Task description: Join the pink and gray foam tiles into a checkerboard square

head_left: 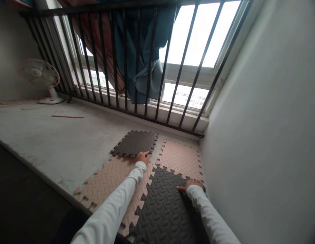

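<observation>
Interlocking foam floor tiles with a ridged pattern lie on a concrete floor (58,145), alternating dark grey and beige. My left hand (142,157) rests on the toothed edge of the far dark grey tile (134,143), where it meets a beige tile (103,183). Its fingers hide the joint there. My right hand (190,184) lies on the far right corner of the near dark grey tile (162,210), close to the wall. Another beige tile (180,159) lies just beyond that hand.
A grey wall (256,101) runs along the tiles' right side. Dark metal window bars (116,61) and a blue curtain (144,51) stand ahead. Further left are a white desk fan (40,76) and a wooden strip (67,116). The floor ends in a raised edge (37,173) on the left.
</observation>
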A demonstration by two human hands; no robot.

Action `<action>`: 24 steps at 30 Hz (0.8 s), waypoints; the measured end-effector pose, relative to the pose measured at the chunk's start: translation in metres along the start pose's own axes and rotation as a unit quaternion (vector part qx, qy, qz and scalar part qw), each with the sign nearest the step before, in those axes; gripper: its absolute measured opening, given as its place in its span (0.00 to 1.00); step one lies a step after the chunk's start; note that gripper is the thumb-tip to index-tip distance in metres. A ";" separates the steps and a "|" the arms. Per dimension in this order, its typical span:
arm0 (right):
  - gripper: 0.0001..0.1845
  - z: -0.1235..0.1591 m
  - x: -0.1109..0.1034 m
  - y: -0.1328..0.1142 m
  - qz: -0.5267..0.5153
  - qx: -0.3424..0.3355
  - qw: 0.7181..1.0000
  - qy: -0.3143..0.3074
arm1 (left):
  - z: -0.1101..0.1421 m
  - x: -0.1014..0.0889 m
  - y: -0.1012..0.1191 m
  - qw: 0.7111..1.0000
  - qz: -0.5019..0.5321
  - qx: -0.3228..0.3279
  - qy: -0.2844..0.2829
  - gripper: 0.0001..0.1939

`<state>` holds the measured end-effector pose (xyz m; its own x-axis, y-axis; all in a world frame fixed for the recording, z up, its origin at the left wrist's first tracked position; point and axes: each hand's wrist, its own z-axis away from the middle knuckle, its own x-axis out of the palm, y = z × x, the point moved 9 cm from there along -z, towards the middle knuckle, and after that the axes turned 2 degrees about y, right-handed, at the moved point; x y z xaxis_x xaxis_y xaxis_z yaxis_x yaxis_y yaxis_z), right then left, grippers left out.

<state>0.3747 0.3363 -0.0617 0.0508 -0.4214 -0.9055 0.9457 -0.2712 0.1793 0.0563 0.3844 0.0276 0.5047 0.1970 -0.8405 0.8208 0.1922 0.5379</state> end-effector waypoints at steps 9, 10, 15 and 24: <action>0.56 -0.005 0.002 -0.001 -0.017 -0.010 1.000 -0.010 | 0.005 0.049 0.024 0.998 -0.019 0.044 -0.047 0.19; 0.55 -0.006 0.003 -0.002 -0.022 -0.016 1.000 -0.011 | 0.005 0.052 0.023 0.998 -0.019 0.046 -0.049 0.18; 0.57 -0.006 0.005 0.000 -0.030 -0.005 0.999 -0.013 | 0.002 0.061 0.020 0.997 -0.018 0.056 -0.054 0.19; 0.63 0.012 -0.011 0.000 -0.002 0.022 1.000 -0.018 | -0.007 0.061 0.031 0.995 -0.030 0.069 -0.066 0.18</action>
<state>0.3705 0.3306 -0.0472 0.0346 -0.4510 -0.8919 0.9310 -0.3100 0.1929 0.1107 0.4092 -0.0066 0.4767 0.0590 -0.8771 0.8749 0.0650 0.4799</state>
